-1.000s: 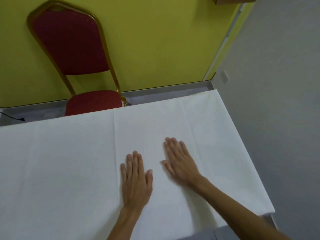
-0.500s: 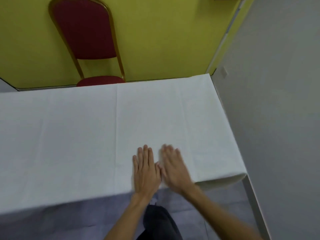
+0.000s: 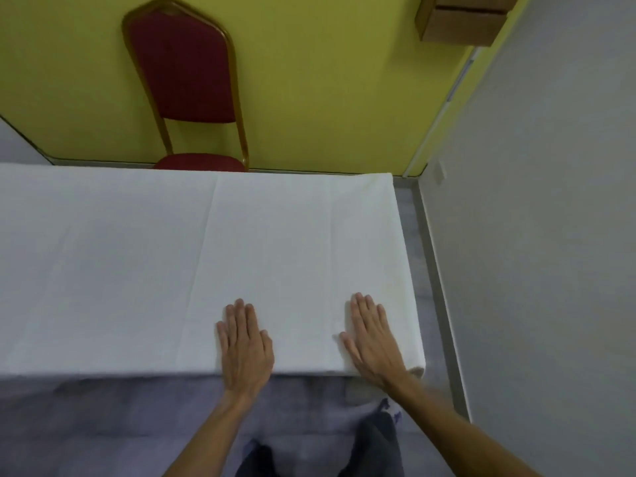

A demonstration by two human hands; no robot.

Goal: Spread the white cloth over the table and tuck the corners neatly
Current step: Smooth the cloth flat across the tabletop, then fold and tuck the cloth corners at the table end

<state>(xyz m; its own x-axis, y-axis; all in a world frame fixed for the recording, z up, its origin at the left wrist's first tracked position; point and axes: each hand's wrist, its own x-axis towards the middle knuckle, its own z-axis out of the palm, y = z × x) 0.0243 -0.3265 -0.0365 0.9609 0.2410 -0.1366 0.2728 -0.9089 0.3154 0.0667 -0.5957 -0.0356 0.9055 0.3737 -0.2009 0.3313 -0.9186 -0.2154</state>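
Observation:
The white cloth [image 3: 137,263] lies spread flat over the table, with faint fold creases running front to back. It covers the top out to the right end and runs off the left of the view. My left hand [image 3: 245,346] rests palm down on the cloth at the near edge, fingers straight and close together. My right hand [image 3: 373,339] lies palm down close to the near right corner, where the cloth [image 3: 418,368] curls over the edge. Neither hand grips anything.
A red padded chair with a gold frame [image 3: 186,74] stands behind the table against the yellow wall. A grey wall [image 3: 550,235] runs close along the table's right end. A brown box [image 3: 457,18] hangs high on the wall. My legs show below the table edge.
My hands have slid back to the near edge and moved apart, the right one going toward the near right corner. The view has pulled back from the table.

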